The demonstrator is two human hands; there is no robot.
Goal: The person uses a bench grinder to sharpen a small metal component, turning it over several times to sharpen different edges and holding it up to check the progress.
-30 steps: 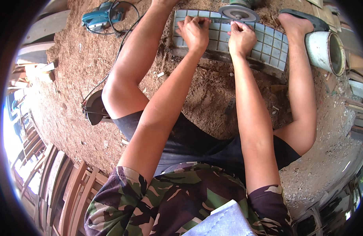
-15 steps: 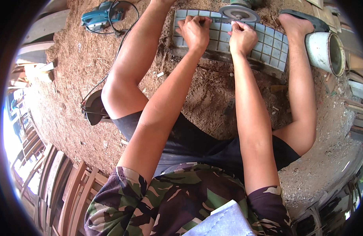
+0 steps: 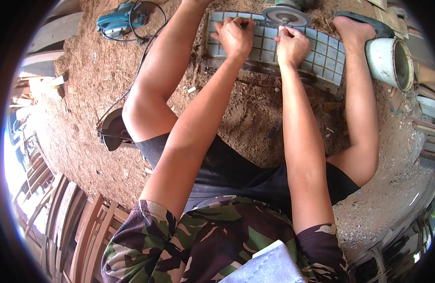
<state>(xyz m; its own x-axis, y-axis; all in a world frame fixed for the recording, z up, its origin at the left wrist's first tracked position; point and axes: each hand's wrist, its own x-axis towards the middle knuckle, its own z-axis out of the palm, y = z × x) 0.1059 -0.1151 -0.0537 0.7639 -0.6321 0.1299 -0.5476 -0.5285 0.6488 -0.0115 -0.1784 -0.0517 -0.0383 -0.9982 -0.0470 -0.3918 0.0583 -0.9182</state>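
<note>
Both my hands are over a board of pale square tiles (image 3: 316, 54) with dark joints, lying on the ground between my feet. My left hand (image 3: 236, 38) is closed in a pinch on one end of a thin, dark, blade-like strip (image 3: 263, 24). My right hand (image 3: 293, 46) pinches the strip's other end, thumb and finger pressed together. Between the hands, the strip lies close against the near edge of a grey grinding disc (image 3: 286, 17); whether they touch I cannot tell. The disc's greenish machine body (image 3: 293, 4) is cut off at the top edge.
Sawdust covers the ground (image 3: 95, 94). A blue power tool (image 3: 118, 21) with a black cord lies at upper left. A dark round-bladed saw (image 3: 114, 129) sits beside my left knee. A whitish bucket (image 3: 382, 61) lies tipped by my right foot. Wood pieces (image 3: 85, 236) are stacked at lower left.
Both hands have shifted very slightly to the right, still pinching the strip by the disc. Everything else looks the same.
</note>
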